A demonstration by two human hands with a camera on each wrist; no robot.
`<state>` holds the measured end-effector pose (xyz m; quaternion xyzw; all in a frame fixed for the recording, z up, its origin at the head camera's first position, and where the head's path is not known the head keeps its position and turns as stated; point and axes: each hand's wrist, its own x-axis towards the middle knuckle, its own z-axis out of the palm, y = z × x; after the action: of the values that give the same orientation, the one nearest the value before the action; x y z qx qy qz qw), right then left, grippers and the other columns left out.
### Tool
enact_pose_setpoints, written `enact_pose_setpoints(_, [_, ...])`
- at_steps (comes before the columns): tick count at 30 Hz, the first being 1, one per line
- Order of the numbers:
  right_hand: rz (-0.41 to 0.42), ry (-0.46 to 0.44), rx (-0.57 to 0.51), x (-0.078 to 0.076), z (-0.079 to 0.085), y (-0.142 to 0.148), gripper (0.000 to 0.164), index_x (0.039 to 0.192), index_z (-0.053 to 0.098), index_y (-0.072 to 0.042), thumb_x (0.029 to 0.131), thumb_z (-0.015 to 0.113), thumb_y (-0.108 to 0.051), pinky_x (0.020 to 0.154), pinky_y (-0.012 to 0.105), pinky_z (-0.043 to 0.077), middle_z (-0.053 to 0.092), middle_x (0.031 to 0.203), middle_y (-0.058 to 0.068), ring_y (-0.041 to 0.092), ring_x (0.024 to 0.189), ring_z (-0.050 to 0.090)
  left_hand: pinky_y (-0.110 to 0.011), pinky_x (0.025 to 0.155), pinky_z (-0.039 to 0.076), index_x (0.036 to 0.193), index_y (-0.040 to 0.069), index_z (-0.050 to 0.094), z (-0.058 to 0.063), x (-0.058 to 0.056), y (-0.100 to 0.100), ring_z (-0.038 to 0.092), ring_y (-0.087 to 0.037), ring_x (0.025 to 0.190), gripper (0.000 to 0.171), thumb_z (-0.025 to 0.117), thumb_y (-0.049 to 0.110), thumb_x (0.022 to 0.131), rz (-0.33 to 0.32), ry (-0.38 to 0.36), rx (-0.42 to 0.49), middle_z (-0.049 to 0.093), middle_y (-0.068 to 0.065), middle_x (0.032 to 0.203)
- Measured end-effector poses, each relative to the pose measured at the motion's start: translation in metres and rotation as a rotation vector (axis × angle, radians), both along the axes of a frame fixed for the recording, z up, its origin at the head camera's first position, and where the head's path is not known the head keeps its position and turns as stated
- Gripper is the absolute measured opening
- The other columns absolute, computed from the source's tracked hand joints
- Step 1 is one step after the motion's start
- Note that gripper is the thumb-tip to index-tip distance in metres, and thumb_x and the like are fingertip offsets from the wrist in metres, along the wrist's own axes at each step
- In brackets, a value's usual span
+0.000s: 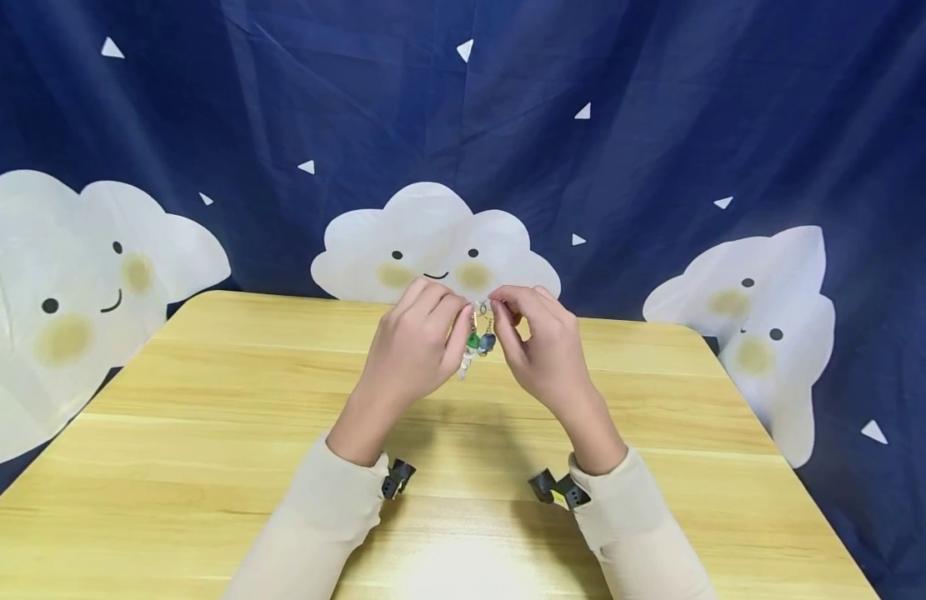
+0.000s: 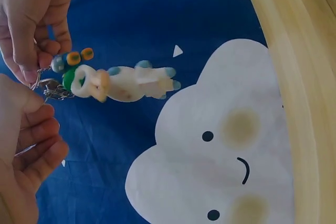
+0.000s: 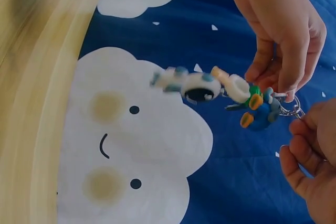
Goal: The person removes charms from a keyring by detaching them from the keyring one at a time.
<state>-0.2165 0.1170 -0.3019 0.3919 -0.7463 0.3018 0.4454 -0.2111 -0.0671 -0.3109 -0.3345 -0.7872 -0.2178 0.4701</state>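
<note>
Left hand (image 1: 417, 343) and right hand (image 1: 541, 342) are both pinching the metal fittings (image 2: 51, 84) up top, probably just so those charms (image 2: 126, 83) can dangle free underneath.

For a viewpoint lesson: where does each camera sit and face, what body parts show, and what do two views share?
Head: on the head, facing forward and down at the wooden tabletop; left hand, right hand and sleeves show.
Left wrist: on that wrist, facing charm keychain and cloud-print curtain; both hands show.
Right wrist: on that wrist, facing these too; both hands show.
Wrist views share keychain, curtain and tabletop.
</note>
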Motion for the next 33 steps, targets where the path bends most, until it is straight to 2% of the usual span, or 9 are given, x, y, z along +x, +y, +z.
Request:
enact_pose_setpoints(4, [0.001,0.018,0.025,0.0011,0.0008,-0.0003,0.011,0.1,0.069,0.005,0.09,0.066,0.01,0.063,0.034,0.054,0.07,0.086,0.012,0.024,0.071,0.06,-0.036,0.069,0.054,0.086,0.002,0.069,0.0011,0.0009,-0.0012,0.058,-0.029,0.086,0.022,0.055,0.01,0.101,0.024,0.009,-0.015,0.066,-0.009,0.086])
enact_pose_setpoints(9, [-0.015,0.038,0.059,0.0022,0.0019,-0.0002,0.008,0.1,0.069,0.005,0.093,0.064,0.007,0.063,0.032,0.054,0.07,0.086,0.012,0.023,0.071,0.06,-0.036,0.071,0.054,0.086,0.001,0.069,0.0023,0.001,-0.0025,0.058,-0.029,0.086,0.021,0.057,0.009,0.101,0.015,0.006,-0.004,0.066,-0.01,0.087])
enact_pose_setpoints(15, [-0.017,0.061,0.068,0.0021,0.0023,-0.0009,0.01,0.099,0.068,0.004,0.09,0.066,0.009,0.062,0.032,0.054,0.07,0.085,0.012,0.023,0.07,0.06,-0.037,0.071,0.054,0.085,0.002,0.069,0.002,-0.0003,-0.0035,0.057,-0.029,0.085,0.02,0.059,0.009,0.1,-0.008,-0.018,0.024,0.067,-0.009,0.087])
enact_pose_setpoints(22, [0.001,0.012,0.047,0.0014,0.0019,0.001,0.005,0.096,0.069,0.002,0.092,0.068,0.006,0.059,0.03,0.052,0.069,0.081,0.01,0.021,0.068,0.06,-0.036,0.075,0.052,0.089,0.0,0.072,0.0013,-0.0012,-0.0033,0.058,-0.029,0.087,0.022,0.057,0.01,0.102,-0.032,-0.049,0.052,0.068,-0.01,0.09])
enact_pose_setpoints(30, [0.012,0.008,0.049,0.0013,0.0012,0.0008,0.005,0.095,0.068,0.003,0.091,0.068,0.006,0.058,0.03,0.05,0.068,0.08,0.01,0.02,0.067,0.059,-0.038,0.078,0.052,0.092,-0.001,0.071,0.0005,-0.0009,-0.002,0.059,-0.03,0.089,0.016,0.06,0.01,0.1,-0.053,-0.118,0.112,0.069,-0.012,0.092])
enact_pose_setpoints(33, [0.004,0.006,0.054,0.0019,0.0016,0.0011,0.005,0.095,0.068,0.003,0.091,0.067,0.006,0.057,0.03,0.05,0.067,0.079,0.009,0.02,0.067,0.059,-0.038,0.078,0.053,0.095,-0.001,0.07,0.0021,-0.0011,-0.0017,0.059,-0.03,0.09,0.011,0.064,0.008,0.097,-0.056,-0.106,0.135,0.069,-0.013,0.093])
